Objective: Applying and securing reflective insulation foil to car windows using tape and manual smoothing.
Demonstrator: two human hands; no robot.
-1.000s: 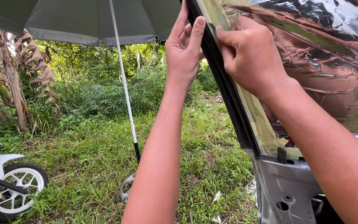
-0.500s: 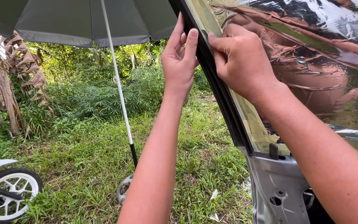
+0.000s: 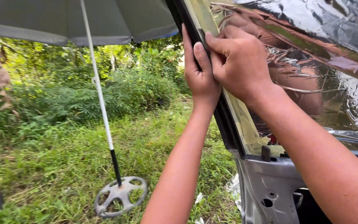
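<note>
Two hands work at the black window frame (image 3: 224, 112) of an open car door. Left hand (image 3: 199, 70) pinches the frame's edge; right hand (image 3: 239, 62) presses reflective tint film (image 3: 311, 74) beside it. Film remains heavily wrinkled, so smoothing looks barely begun.

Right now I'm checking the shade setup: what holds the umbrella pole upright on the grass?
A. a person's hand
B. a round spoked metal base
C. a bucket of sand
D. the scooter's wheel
B: the white umbrella pole ends in a round spoked metal base lying on the grass.
</note>
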